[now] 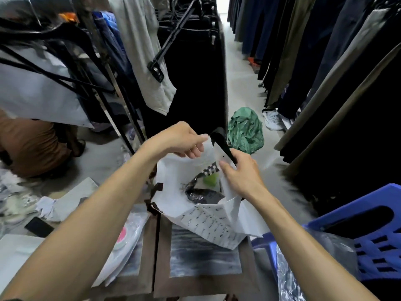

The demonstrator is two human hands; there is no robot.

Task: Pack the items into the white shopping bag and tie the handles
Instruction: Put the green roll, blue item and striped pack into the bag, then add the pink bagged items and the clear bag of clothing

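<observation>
The white shopping bag (173, 187) stands open in the middle of the view, with small black lettering on its near flap. Inside it lie a dark plastic-wrapped garment (202, 195), a black-and-white checked item (209, 170) and something light green (211, 179). My left hand (184, 140) pinches the far top edge of the bag. My right hand (240, 172) grips the bag's right edge together with its black handle (223, 142), which sticks up between the two hands.
Dark trousers hang on racks to the right and straight ahead, leaving a narrow aisle. A crumpled green bag (245, 130) lies on the floor beyond. A blue plastic stool (368, 231) stands at the right. Packaged clothes (123, 242) and a phone (39, 227) lie at the left.
</observation>
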